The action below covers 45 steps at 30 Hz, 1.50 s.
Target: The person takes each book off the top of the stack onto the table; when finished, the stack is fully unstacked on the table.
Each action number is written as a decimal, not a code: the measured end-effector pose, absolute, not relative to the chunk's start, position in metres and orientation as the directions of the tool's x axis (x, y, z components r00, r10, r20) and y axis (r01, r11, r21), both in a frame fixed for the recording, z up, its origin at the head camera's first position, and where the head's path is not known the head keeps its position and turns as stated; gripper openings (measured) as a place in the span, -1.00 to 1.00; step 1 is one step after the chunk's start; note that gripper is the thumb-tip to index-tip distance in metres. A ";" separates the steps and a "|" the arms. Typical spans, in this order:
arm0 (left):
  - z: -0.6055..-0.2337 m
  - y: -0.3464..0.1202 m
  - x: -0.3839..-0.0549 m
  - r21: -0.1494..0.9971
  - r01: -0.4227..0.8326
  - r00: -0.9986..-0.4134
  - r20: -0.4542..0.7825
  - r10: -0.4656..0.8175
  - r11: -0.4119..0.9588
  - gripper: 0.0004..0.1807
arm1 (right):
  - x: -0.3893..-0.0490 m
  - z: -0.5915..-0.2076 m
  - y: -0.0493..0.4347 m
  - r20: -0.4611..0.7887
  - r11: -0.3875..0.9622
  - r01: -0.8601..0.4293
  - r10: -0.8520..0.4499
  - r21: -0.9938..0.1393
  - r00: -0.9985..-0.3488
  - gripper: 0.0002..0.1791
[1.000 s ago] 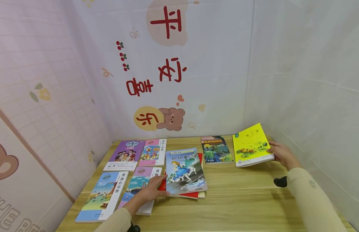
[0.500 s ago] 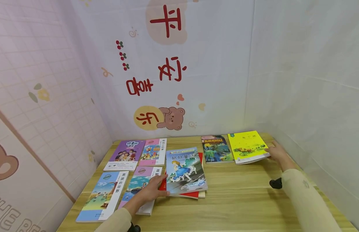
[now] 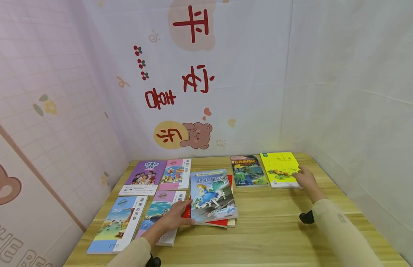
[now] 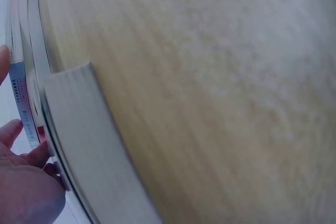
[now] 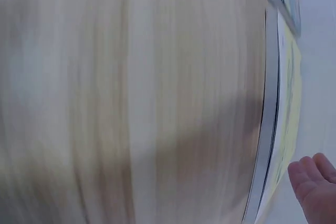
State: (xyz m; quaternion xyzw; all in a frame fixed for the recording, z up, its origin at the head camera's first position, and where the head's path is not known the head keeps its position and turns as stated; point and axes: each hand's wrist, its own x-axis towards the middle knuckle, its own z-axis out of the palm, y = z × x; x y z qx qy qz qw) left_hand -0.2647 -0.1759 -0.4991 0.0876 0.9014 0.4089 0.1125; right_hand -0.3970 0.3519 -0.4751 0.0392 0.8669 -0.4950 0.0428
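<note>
My right hand (image 3: 306, 181) is over the lower right corner of a yellow book (image 3: 280, 168). Its fingers (image 5: 310, 171) look fairly straight in the right wrist view, and the book lies flat below them. My left hand (image 3: 174, 217) rests against the left edge of a small stack, its fingertips at the top book's side. That top book (image 3: 213, 196) has a girl in a blue dress on its cover. A red book (image 3: 223, 223) sticks out beneath it. Part of a blue-and-pink book (image 3: 156, 209) is hidden under my left hand.
A dark green picture book (image 3: 249, 172) lies left of the yellow one. To the left are a purple book (image 3: 144, 176), a pink book (image 3: 175, 174) and a blue book (image 3: 117, 224). White cloth walls (image 3: 246, 92) stand behind and beside the wooden table (image 3: 259, 237).
My right hand has lowered the tilted yellow book flat beside the dark green one, shifting it left, and has loosened from its edge. My left hand stays put at the stack.
</note>
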 end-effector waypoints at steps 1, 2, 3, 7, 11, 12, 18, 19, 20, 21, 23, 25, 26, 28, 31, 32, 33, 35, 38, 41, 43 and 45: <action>-0.499 -0.176 -0.265 0.756 0.061 -0.960 -0.134 0.245 0.652 -0.07 | -0.397 -0.475 0.346 -0.112 0.502 0.104 0.015 -0.859 -0.994 -0.21; -0.499 -0.176 -0.265 0.754 0.056 -0.961 -0.137 0.241 0.654 -0.06 | -0.396 -0.475 0.339 -0.112 0.493 0.100 0.004 -0.864 -0.994 -0.21; -0.499 -0.176 -0.265 0.752 0.052 -0.962 -0.139 0.236 0.657 -0.06 | -0.396 -0.475 0.333 -0.112 0.483 0.093 -0.009 -0.870 -0.994 -0.21; -0.499 -0.177 -0.266 0.748 0.033 -0.964 -0.151 0.219 0.663 -0.03 | -0.392 -0.473 0.304 -0.112 0.427 0.084 -0.041 -0.900 -0.993 -0.25; -0.500 -0.176 -0.266 0.750 0.030 -0.965 -0.151 0.215 0.661 0.01 | -0.383 -0.472 0.274 -0.110 0.345 0.075 -0.084 -0.936 -0.990 -0.28; -0.500 -0.176 -0.266 0.750 0.031 -0.965 -0.150 0.216 0.660 0.01 | -0.381 -0.473 0.268 -0.112 0.329 0.074 -0.098 -0.942 -0.989 -0.29; -0.502 -0.177 -0.268 0.755 0.044 -0.964 -0.139 0.226 0.654 0.02 | -0.366 -0.476 0.229 -0.120 0.257 0.083 -0.132 -0.963 -0.984 -0.34; -0.502 -0.177 -0.268 0.757 0.049 -0.964 -0.135 0.229 0.651 0.01 | -0.364 -0.476 0.223 -0.120 0.249 0.083 -0.137 -0.965 -0.983 -0.35; -0.502 -0.177 -0.268 0.758 0.057 -0.963 -0.129 0.235 0.650 0.01 | -0.362 -0.477 0.217 -0.119 0.245 0.081 -0.146 -0.966 -0.982 -0.34; -0.503 -0.177 -0.269 0.759 0.066 -0.963 -0.122 0.241 0.648 -0.01 | -0.359 -0.478 0.212 -0.123 0.234 0.086 -0.151 -0.969 -0.981 -0.35; -0.502 -0.178 -0.269 0.761 0.083 -0.963 -0.104 0.248 0.643 -0.05 | -0.355 -0.479 0.202 -0.130 0.211 0.093 -0.168 -0.973 -0.977 -0.36; -0.500 -0.179 -0.270 0.765 0.112 -0.965 -0.069 0.254 0.634 -0.10 | -0.349 -0.479 0.193 -0.135 0.179 0.102 -0.185 -0.979 -0.973 -0.37; -0.498 -0.180 -0.270 0.764 0.129 -0.966 -0.048 0.255 0.633 -0.13 | -0.346 -0.479 0.189 -0.140 0.166 0.109 -0.188 -0.980 -0.972 -0.38; -0.495 -0.182 -0.272 0.758 0.156 -0.969 -0.009 0.248 0.634 -0.19 | -0.341 -0.478 0.182 -0.149 0.149 0.121 -0.193 -0.981 -0.970 -0.39; -0.490 -0.187 -0.274 0.729 0.176 -0.973 0.027 0.229 0.662 -0.24 | -0.336 -0.477 0.174 -0.157 0.121 0.136 -0.183 -0.983 -0.970 -0.38; -0.488 -0.189 -0.275 0.716 0.183 -0.973 0.032 0.230 0.673 -0.25 | -0.335 -0.478 0.171 -0.158 0.116 0.138 -0.180 -0.984 -0.971 -0.38; -0.487 -0.191 -0.276 0.704 0.181 -0.973 0.029 0.227 0.687 -0.26 | -0.334 -0.478 0.169 -0.158 0.118 0.138 -0.181 -0.983 -0.971 -0.37; -0.487 -0.193 -0.277 0.675 0.172 -0.974 0.008 0.225 0.718 -0.26 | -0.332 -0.479 0.166 -0.163 0.114 0.145 -0.169 -0.983 -0.972 -0.37; -0.489 -0.195 -0.277 0.637 0.173 -0.969 -0.026 0.246 0.751 -0.27 | -0.330 -0.481 0.162 -0.170 0.135 0.149 -0.160 -0.980 -0.972 -0.39; -0.492 -0.197 -0.276 0.611 0.172 -0.965 -0.053 0.257 0.772 -0.27 | -0.328 -0.483 0.159 -0.178 0.151 0.156 -0.144 -0.976 -0.973 -0.40; -0.494 -0.198 -0.275 0.602 0.175 -0.964 -0.054 0.259 0.779 -0.29 | -0.326 -0.485 0.157 -0.181 0.164 0.158 -0.133 -0.974 -0.974 -0.40; -0.496 -0.199 -0.274 0.599 0.179 -0.965 -0.050 0.259 0.780 -0.30 | -0.324 -0.486 0.153 -0.186 0.174 0.164 -0.123 -0.971 -0.975 -0.41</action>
